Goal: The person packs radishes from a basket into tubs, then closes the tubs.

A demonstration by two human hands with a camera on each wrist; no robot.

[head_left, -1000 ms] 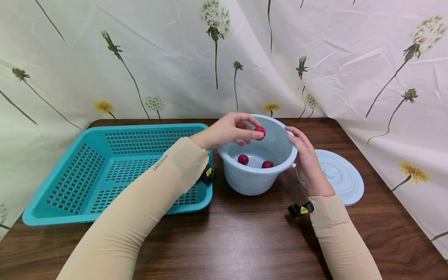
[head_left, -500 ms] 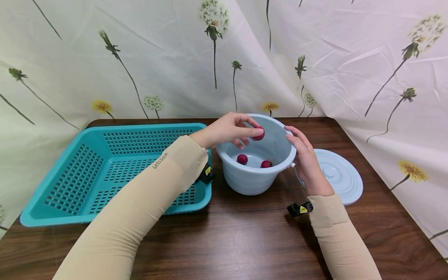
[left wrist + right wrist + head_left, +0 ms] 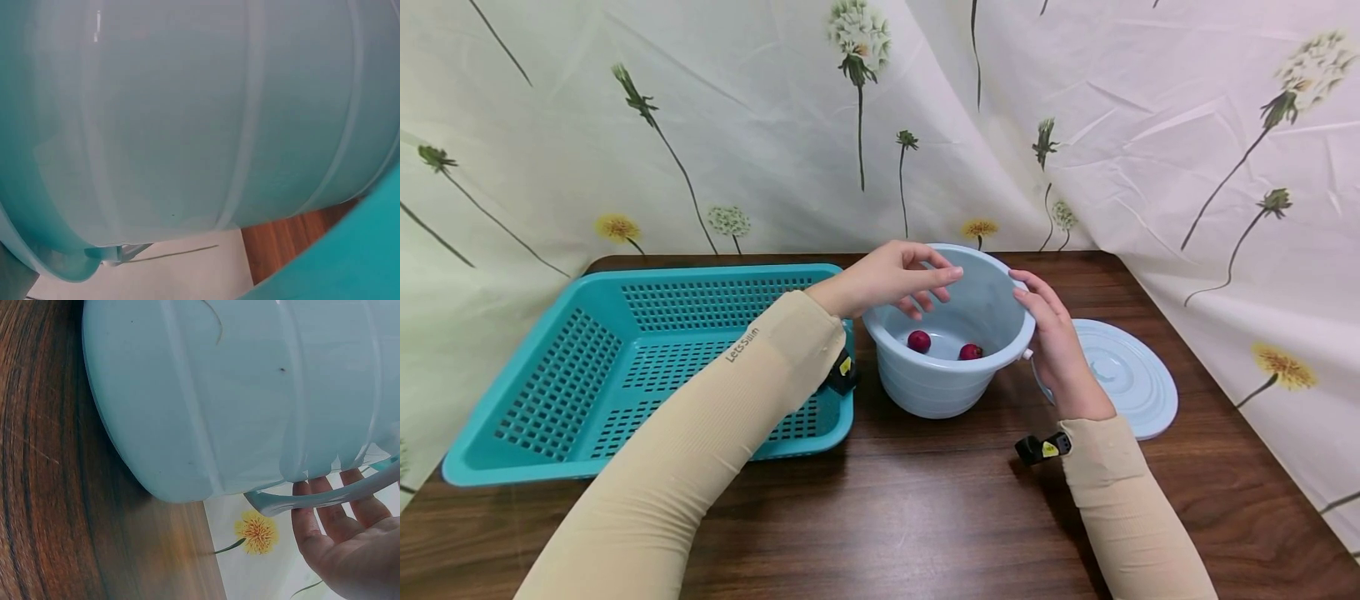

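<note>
The right hand (image 3: 1060, 354) holds the blue bucket (image 3: 936, 387) at its rim, some fingers against the outer wall by the handle (image 3: 325, 500); its plastic is probably light, stiff and slick, best taken by the rim. Over the mouth, the left hand (image 3: 902, 279) has its fingers loosely apart, nothing visible between them. Below lie two red balls, the left ball (image 3: 918, 341) and right ball (image 3: 971, 352) (radishes, perhaps), likely firm and prone to rolling; pinch their sides. Left of that hand stands a slotted basket (image 3: 700, 272); right of the other, a lid (image 3: 1123, 375).
</note>
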